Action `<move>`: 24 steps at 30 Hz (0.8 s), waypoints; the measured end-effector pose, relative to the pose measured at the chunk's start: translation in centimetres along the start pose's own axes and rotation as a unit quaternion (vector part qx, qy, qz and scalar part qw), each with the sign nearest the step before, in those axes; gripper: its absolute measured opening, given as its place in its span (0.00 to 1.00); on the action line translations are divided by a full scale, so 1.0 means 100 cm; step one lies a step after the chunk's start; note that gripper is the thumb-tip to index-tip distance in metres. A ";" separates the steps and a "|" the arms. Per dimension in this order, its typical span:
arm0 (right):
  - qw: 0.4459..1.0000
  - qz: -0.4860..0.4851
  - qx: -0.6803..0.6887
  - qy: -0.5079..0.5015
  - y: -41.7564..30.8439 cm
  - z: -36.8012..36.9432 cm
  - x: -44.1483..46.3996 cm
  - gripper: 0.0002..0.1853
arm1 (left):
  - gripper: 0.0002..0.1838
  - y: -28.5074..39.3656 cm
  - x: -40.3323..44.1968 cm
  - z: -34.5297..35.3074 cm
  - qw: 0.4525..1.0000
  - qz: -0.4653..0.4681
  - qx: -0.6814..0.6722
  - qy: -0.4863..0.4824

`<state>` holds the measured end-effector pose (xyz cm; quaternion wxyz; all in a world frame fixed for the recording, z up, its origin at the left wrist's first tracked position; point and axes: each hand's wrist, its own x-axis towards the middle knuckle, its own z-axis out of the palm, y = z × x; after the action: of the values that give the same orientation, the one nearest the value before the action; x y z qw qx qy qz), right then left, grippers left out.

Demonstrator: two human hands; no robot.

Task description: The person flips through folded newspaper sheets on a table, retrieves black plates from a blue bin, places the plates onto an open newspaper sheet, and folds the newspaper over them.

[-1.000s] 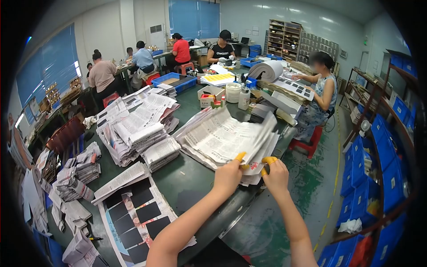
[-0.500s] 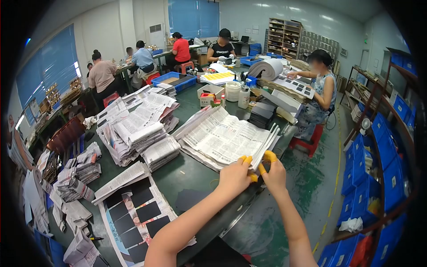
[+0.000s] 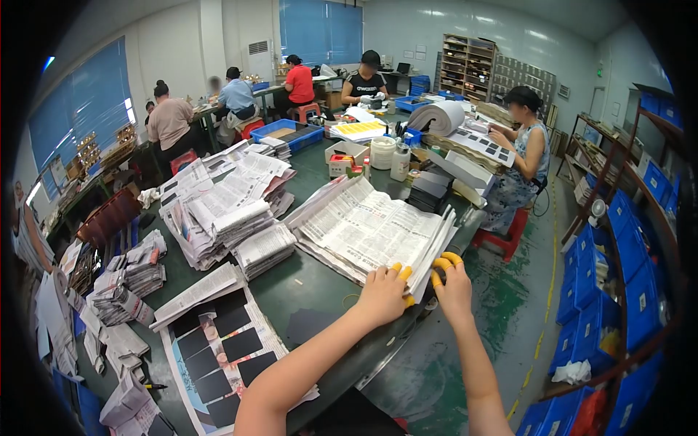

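Note:
A spread stack of newspaper [image 3: 363,225] lies on the green table, its right-hand sheets fanned and raised along the edge. My left hand [image 3: 385,294], with yellow finger covers on some fingertips, grips the stack's near right corner. Just to the right is my right hand [image 3: 454,289], also in yellow finger covers, its fingers curled against the raised sheet edges. The exact contact of its fingertips is partly hidden. Left of my arms, dark rectangular pieces [image 3: 233,312] lie in rows on a printed sheet.
Folded newspaper piles [image 3: 225,207] cover the table's left side. Behind the stack stand a white tub [image 3: 382,151], a white bottle [image 3: 400,162] and dark card stacks [image 3: 427,190]. A co-worker [image 3: 525,138] sits at the right. Blue bins [image 3: 640,254] fill the right-hand shelf.
My right hand has shifted slightly right and down, and my left hand slightly left and down. The co-worker at the right has drawn an outstretched arm back in.

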<state>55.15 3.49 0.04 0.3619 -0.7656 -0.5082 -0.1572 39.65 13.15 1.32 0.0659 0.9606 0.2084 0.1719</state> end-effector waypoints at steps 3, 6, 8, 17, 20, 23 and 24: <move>0.997 0.032 0.066 -0.005 0.001 0.004 0.005 0.19 | 0.39 0.001 -0.003 0.006 0.993 -0.025 -0.053 -0.101; 0.990 0.068 0.122 0.003 0.002 0.014 0.005 0.19 | 0.46 0.005 -0.007 -0.002 0.982 -0.058 -0.063 -0.167; 0.978 0.066 0.191 0.041 -0.001 0.017 0.002 0.23 | 0.37 0.004 -0.020 -0.002 0.994 -0.020 -0.107 0.014; 0.934 0.052 0.275 0.222 0.029 0.044 -0.008 0.27 | 0.44 0.008 -0.153 -0.106 0.993 0.043 -0.097 -0.044; 0.929 -0.010 0.287 0.232 -0.004 0.030 0.001 0.26 | 0.44 0.002 -0.208 -0.125 0.994 0.004 -0.093 -0.059; 0.938 -0.064 0.270 0.208 -0.053 0.021 0.010 0.22 | 0.44 0.004 -0.255 -0.142 0.993 -0.053 -0.078 -0.068; 0.943 -0.098 0.253 0.192 -0.075 0.016 0.013 0.20 | 0.43 0.006 -0.268 -0.148 0.991 -0.084 -0.076 -0.067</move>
<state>48.84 7.17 2.68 0.6172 -0.5504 -0.5247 -0.2022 11.71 2.03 7.10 0.1670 0.9411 0.2699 0.1169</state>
